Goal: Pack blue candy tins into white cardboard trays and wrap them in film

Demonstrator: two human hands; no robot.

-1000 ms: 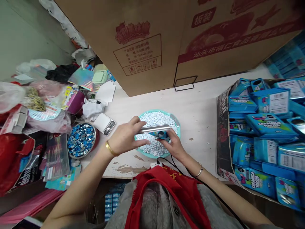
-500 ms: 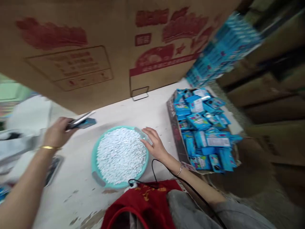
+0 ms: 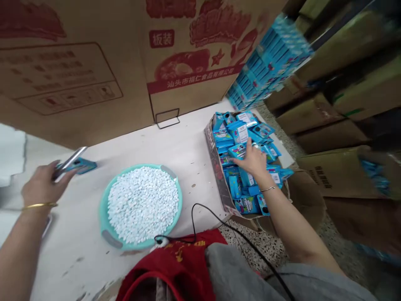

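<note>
At the left, my left hand [image 3: 44,182] is closed round a slim silver metal tool [image 3: 71,162], whose kind I cannot make out. A small blue packet [image 3: 84,166] shows just beyond the tool; whether the two touch is unclear. My right hand [image 3: 255,161] lies over a shallow cardboard box [image 3: 216,173] heaped with blue packets [image 3: 247,205]. Its thumb and index finger are apart, with one packet [image 3: 238,151] by their tips. Between my hands stands a turquoise round basin [image 3: 103,217] filled with small white pellets [image 3: 144,202].
A large printed carton [image 3: 131,100] stands along the back of the white table [image 3: 188,154]. Stacked blue display boxes [image 3: 266,58] rise behind the packets. More cartons [image 3: 338,171] line the right side. A black cable [image 3: 232,225] runs across my lap.
My right hand has moved from the basin's rim to the packets in the box. The view has shifted right; my left hand still grips the silver tool.
</note>
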